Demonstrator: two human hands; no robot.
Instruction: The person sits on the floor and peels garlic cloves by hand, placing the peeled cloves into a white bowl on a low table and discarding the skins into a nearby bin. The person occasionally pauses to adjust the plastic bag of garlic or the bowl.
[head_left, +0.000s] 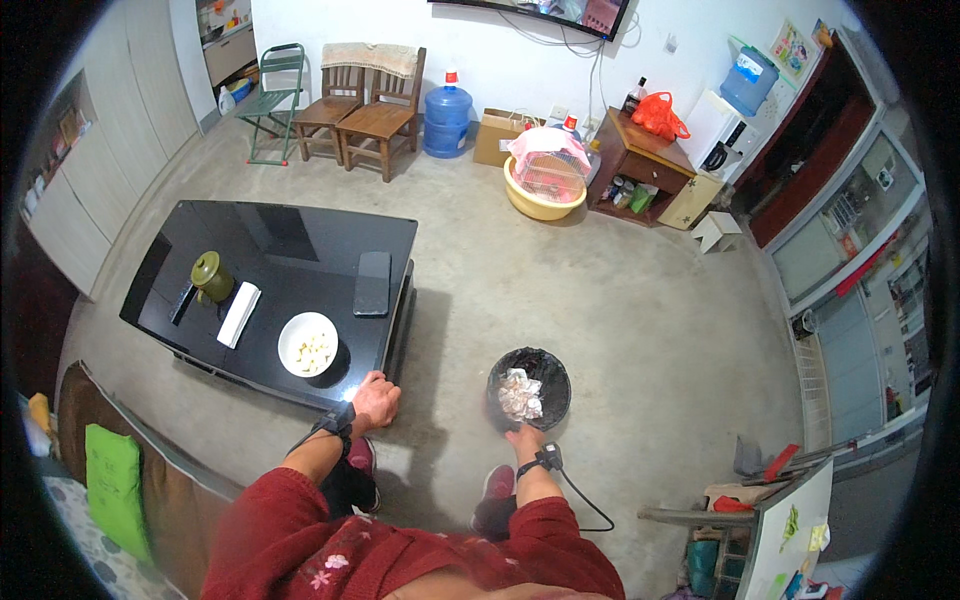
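Observation:
My right hand (526, 436) grips the near rim of a round waste bin (556, 390) with a black plastic liner. Crumpled whitish paper or tissue (520, 394) lies in the bin. My left hand (376, 400) has its fingers curled at the near right corner of a black glossy coffee table (300, 289); what may be inside the fingers is hidden. Close to this hand, a white bowl (307, 324) holds pale yellowish pieces. Farther along the tabletop are a dark flat case or box (372, 283), a folded white cloth or paper (238, 315), an olive-green lidded mug (213, 276) and a black remote-like object (181, 303).
Behind the table stand a green folding chair (274, 101), wooden chairs (379, 116) and a blue water jug (448, 120). A yellow basin (545, 211) bears a wire cage. On the left is a sofa (150, 469); at lower right a white board (791, 532) stands by stacked items.

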